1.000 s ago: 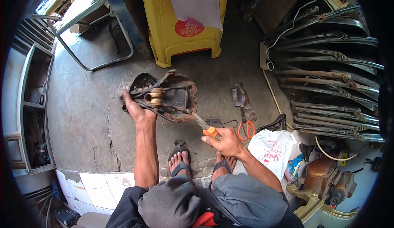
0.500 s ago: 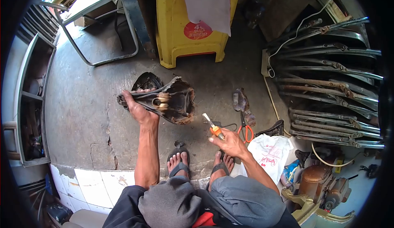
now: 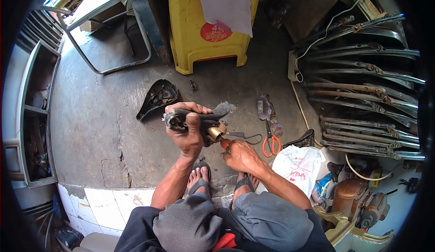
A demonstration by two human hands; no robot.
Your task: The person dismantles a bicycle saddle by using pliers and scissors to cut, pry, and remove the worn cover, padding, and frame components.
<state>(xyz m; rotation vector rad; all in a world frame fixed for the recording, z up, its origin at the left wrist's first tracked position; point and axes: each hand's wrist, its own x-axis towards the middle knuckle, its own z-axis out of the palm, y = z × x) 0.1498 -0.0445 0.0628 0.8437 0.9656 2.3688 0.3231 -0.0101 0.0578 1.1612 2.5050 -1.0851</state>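
My left hand point(image 3: 189, 132) is closed around a worn black saddle-shaped piece point(image 3: 204, 116) with ragged edges, now tilted on its side above the floor. A brass-coloured fitting point(image 3: 215, 132) shows on its near side. My right hand point(image 3: 242, 156) grips an orange-handled tool point(image 3: 225, 144), its tip up against the fitting; the exact contact is hidden. Behind my left hand a black saddle-shaped shell point(image 3: 158, 98) lies on the floor. Orange-handled scissors point(image 3: 272, 145) lie to the right, beside a dark scrap point(image 3: 266, 108).
A yellow stool point(image 3: 210, 52) with a cloth stands ahead, a folding chair point(image 3: 108, 66) at back left. Stacked metal frames point(image 3: 367, 88) fill the right side. Nearer are a white plastic bag point(image 3: 297, 168), a brown motor point(image 3: 351, 195) and a thin black hook-like piece point(image 3: 247, 137).
My left hand has moved right and nearer, turning the black piece on its side. My right hand has brought the orange-handled tool from beside the piece to its brass-coloured fitting.
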